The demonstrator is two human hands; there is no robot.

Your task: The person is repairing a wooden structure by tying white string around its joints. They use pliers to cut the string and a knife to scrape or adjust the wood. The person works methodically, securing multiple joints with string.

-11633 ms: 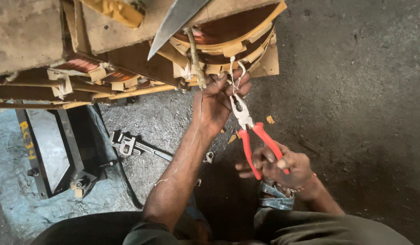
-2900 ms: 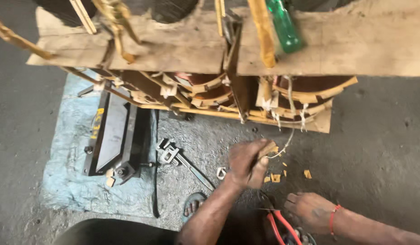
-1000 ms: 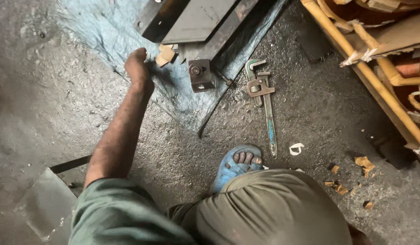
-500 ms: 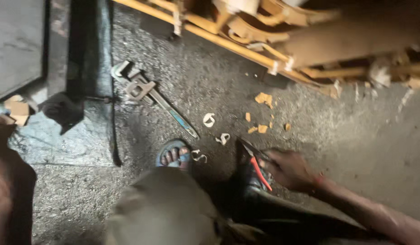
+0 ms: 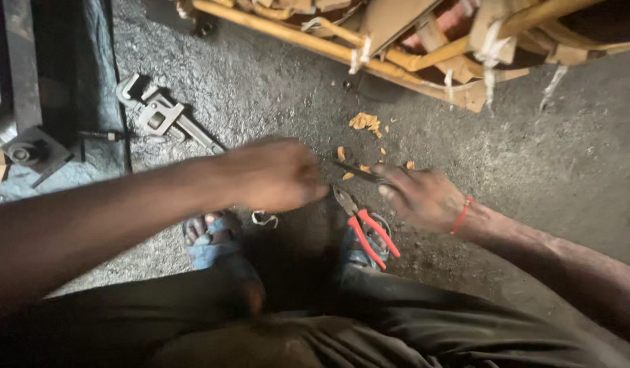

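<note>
Red handles are seen on the pliers (image 5: 367, 232), with dull grey metal at the head. A red band (image 5: 459, 215) is worn at the wrist of the right hand (image 5: 418, 197). The pipe wrench (image 5: 166, 121) is shown in grey steel. Blue sandals (image 5: 209, 240) are worn on the feet. The floor (image 5: 533, 157) is dark grey and speckled, with orange-tan chips (image 5: 365, 123) scattered on it. The frame (image 5: 397, 48) is yellow-tan wood, bound with what may be whitish strips. The trousers (image 5: 397, 334) appear dark olive.
</note>
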